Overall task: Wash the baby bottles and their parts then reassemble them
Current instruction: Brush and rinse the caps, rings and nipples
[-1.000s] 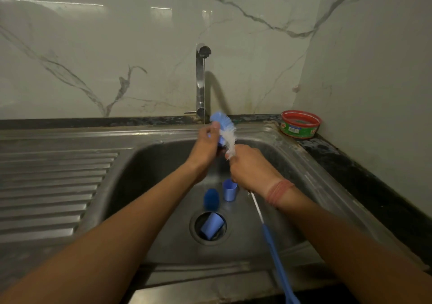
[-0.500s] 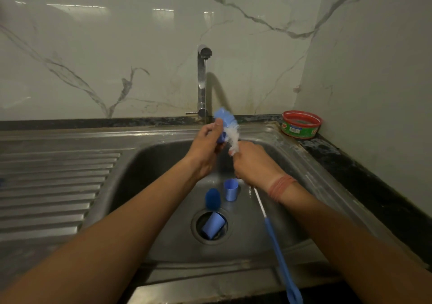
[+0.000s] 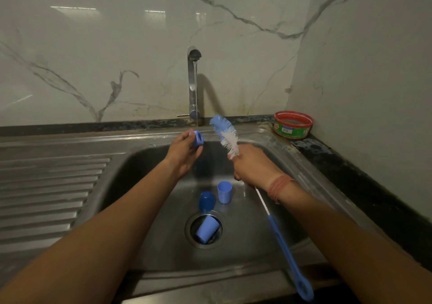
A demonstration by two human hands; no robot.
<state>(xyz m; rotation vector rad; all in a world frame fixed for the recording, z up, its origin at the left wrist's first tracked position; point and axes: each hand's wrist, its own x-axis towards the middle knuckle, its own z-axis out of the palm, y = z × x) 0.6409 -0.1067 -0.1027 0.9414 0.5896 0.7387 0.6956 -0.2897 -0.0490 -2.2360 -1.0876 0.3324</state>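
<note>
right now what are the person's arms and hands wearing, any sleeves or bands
Both forearms are bare, with no sleeves in view. The left hand shows no glove, ring or band. The right hand is also ungloved, and a reddish-orange thread band is wound several times around its wrist.
</note>
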